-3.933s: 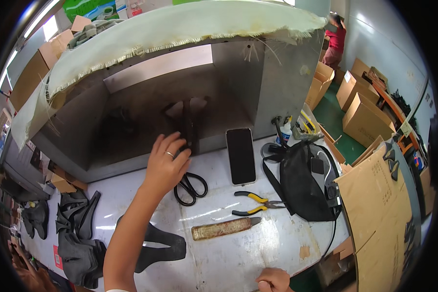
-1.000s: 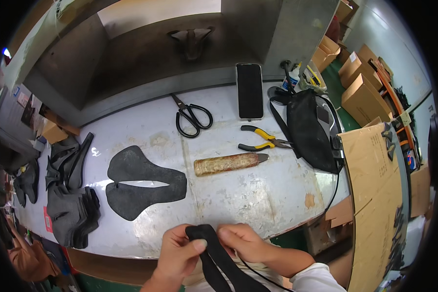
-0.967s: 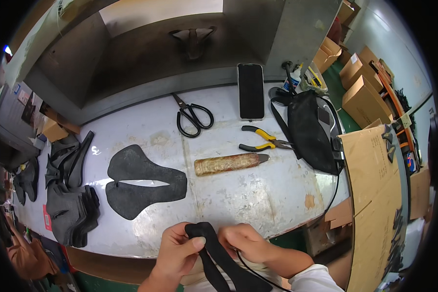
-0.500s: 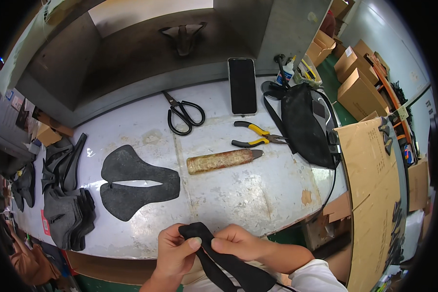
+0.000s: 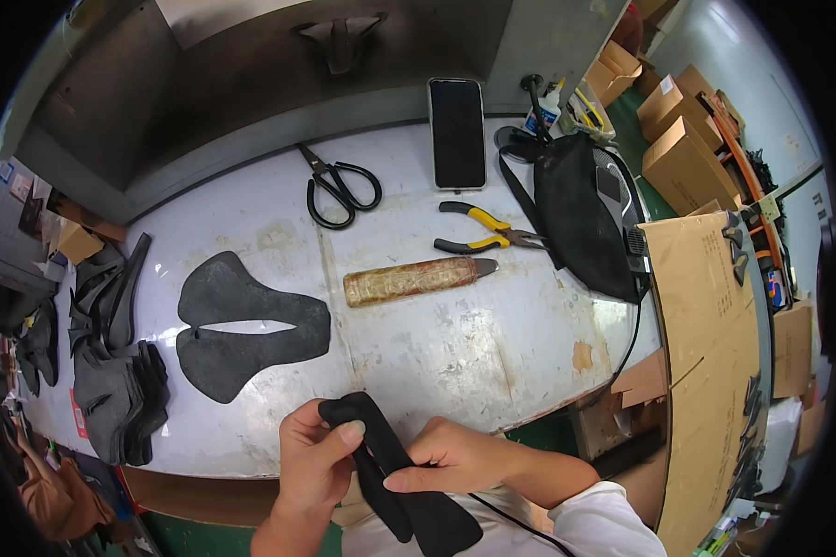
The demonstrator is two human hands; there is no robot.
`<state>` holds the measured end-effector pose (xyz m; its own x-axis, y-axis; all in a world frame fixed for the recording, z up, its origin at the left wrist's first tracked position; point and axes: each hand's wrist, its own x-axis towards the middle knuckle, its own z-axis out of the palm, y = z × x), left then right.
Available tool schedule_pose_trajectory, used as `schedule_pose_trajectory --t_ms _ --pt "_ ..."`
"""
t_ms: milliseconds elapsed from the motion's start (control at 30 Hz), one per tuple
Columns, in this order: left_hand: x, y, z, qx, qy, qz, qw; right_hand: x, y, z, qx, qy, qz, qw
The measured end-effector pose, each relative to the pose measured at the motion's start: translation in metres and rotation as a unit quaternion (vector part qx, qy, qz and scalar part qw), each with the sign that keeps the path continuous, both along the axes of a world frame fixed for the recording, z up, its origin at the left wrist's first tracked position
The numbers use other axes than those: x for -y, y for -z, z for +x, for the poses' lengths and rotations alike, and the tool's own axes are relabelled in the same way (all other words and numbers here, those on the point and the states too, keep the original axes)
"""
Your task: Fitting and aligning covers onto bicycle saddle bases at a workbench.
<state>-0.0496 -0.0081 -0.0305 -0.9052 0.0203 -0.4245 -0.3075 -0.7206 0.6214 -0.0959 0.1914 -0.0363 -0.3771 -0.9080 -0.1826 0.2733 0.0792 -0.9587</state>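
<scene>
Left hand (image 5: pixel 314 459) and right hand (image 5: pixel 455 457), each grip closed on one black saddle cover (image 5: pixel 395 473); one scissors (image 5: pixel 339 186); one pliers (image 5: pixel 483 232).

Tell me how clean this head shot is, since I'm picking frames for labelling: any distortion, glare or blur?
Head view: strong fisheye bending, so the table edge curves and the corners go black; soft glare patches on the pale tabletop near the scissors; both hands and the black saddle-shaped piece they grip look sharp, without motion blur; things near the rim are squeezed and dim.
</scene>
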Motion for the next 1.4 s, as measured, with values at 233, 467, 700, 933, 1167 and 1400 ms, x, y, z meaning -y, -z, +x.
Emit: schedule_pose_trajectory --t_ms 233,467,700,933,1167,1400 --pt "0.003 0.003 -0.003 -0.013 -0.047 -0.027 0.998 -0.004 0.019 0.004 0.006 -0.049 0.010 0.999" --pt "0.012 0.001 -0.004 -0.029 -0.089 -0.053 0.994 -0.007 0.026 0.009 0.114 -0.122 -0.056 0.984" --pt "0.020 0.006 -0.002 -0.055 -0.095 -0.066 0.992 -0.012 0.026 0.012 0.071 -0.095 -0.097 0.988" --pt "0.024 0.010 0.001 -0.079 -0.076 0.014 0.994 -0.008 0.033 0.020 0.210 -0.053 -0.170 0.961" --pt "-0.010 0.005 0.002 -0.131 0.077 -0.127 0.980 0.009 -0.019 -0.004 -0.079 0.189 0.002 0.979" --pt "-0.011 0.003 0.010 -0.177 0.056 -0.053 0.981 0.005 -0.013 0.007 -0.064 0.286 -0.058 0.954"
